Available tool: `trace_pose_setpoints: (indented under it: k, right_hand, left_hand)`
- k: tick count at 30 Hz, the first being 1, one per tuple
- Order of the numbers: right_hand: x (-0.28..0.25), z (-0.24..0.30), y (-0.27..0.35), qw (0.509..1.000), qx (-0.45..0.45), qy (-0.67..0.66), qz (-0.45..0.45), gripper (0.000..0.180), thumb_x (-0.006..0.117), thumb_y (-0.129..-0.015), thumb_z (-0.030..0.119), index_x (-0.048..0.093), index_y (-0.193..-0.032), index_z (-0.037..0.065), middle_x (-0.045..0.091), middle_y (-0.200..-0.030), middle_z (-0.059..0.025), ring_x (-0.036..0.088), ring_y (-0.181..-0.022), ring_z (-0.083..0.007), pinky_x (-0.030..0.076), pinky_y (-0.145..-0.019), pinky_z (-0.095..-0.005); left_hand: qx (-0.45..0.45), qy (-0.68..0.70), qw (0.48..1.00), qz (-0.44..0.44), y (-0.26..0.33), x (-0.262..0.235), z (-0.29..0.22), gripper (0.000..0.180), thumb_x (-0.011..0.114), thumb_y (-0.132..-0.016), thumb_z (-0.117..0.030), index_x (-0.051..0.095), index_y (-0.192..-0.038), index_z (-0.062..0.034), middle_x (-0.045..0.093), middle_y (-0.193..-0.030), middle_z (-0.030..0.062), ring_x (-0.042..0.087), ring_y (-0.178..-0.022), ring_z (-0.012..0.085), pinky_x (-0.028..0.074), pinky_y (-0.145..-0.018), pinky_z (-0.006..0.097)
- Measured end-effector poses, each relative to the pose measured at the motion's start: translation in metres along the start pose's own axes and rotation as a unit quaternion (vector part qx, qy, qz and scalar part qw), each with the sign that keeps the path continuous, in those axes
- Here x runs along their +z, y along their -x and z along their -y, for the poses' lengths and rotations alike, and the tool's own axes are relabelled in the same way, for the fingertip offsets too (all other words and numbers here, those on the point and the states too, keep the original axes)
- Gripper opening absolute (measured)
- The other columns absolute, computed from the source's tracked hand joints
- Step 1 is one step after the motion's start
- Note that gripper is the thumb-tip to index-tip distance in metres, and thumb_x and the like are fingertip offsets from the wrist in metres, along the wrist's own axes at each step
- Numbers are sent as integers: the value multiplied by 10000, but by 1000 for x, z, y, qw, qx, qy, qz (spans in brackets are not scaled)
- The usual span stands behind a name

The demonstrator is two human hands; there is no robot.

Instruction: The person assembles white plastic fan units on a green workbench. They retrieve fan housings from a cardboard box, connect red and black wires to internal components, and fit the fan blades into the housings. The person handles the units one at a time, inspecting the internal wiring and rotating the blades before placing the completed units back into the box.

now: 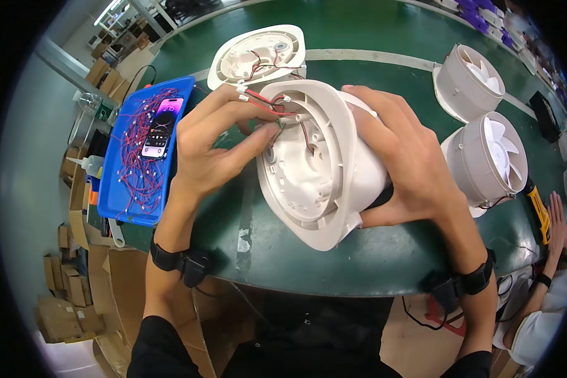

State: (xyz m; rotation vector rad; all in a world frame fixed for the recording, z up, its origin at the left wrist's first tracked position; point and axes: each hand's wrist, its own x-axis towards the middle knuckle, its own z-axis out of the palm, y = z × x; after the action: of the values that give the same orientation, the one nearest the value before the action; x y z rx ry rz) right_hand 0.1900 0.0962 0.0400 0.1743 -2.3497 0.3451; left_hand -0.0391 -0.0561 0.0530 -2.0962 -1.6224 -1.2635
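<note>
A white plastic fan housing (302, 179) is tilted up over the green table, its hollow inner side facing me. My right hand (406, 154) grips its right side, with the thumb low and the fingers over the top. At the upper left rim, my left hand (223, 135) pinches thin wires between thumb and forefinger. Red and black wires (261, 99) with small white connectors stick out above those fingertips. A dark wire also runs into the housing's middle. Behind it lies a similar white housing (258, 53) with wires across it.
A blue tray (132, 217) at left holds a tangle of red wires (138, 170) and a phone (162, 128). Two white round fans (501, 151) (472, 79) stand at right, near a yellow-black tool (538, 211). Another person's hands (555, 223) rest at the far right edge. Cardboard boxes are lower left.
</note>
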Motion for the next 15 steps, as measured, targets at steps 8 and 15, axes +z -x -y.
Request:
trace_pose_setpoints:
  k: [8, 15]
  right_hand:
    - [2, 2, 0, 1000, -1, 12, -3, 1038, 878, -441, 346, 469, -1344, 39, 524, -1297, -265, 573, -1092, -450, 519, -863, -463]
    - [0, 9, -4, 1000, 0, 28, 14, 1019, 874, -442, 356, 494, -1345, 71, 526, -1298, -259, 576, -1083, -450, 529, -852, -466]
  left_hand:
    - [24, -113, 993, -12, 0, 9, -8, 161, 734, -763, 7, 640, -894, 7, 599, -810, 91, 586, -672, 208, 470, -540, 280]
    - [8, -101, 995, 5, -2, -1, -15, 169, 740, -723, 11, 644, -862, -5, 628, -842, 80, 599, -691, 200, 467, -532, 277]
